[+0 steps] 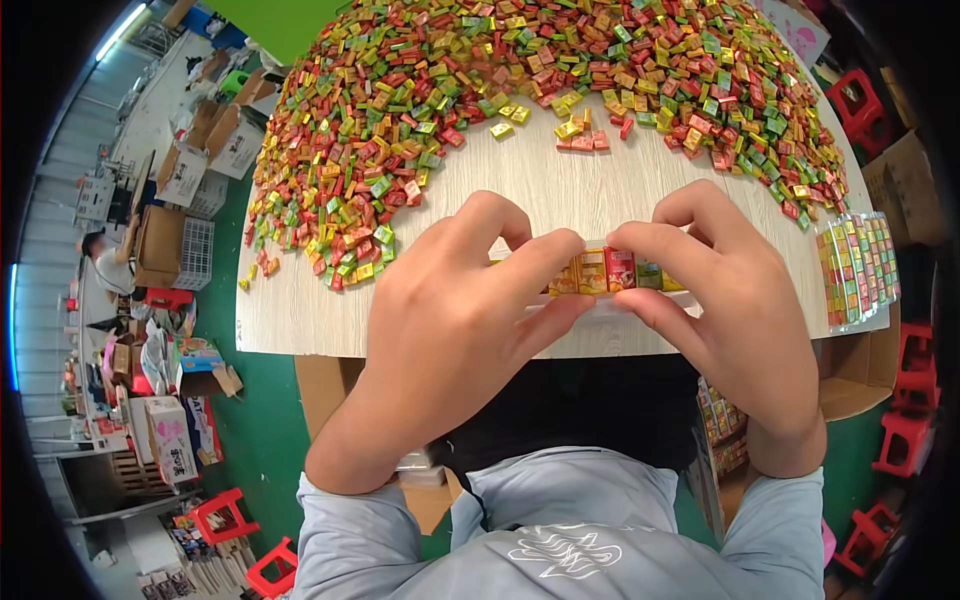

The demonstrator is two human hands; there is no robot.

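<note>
Both hands were engaged on one row of small packs (606,271), located at the near edge of the table (545,195), just in front of the person. Left hand (455,290): thumb and forefinger pinched the row's left part, thumb on the near side. Right hand (745,295): same pinch toward the right, fingertips near those of the left. Between them showed yellow, red and green faces; the row's ends were hidden by the fingers, so no count was taken. A pale edge lay below the row; its nature could not be told. Step in hand, as judged: squaring the packs into a straight line. The next move appeared to call for even inward pressure from both hands, so that no pack would slip out. Beyond lay a large heap (370,110) of like packs; at the right edge, a clear-wrapped sheet (858,272) of them in ordered lines. Writing: the red pack bore light lettering, the cartons (170,440) at far left pink and dark print, the shirt (640,560) a white line emblem. Labels in the heap were too small to read; nothing was transcribed.
</note>
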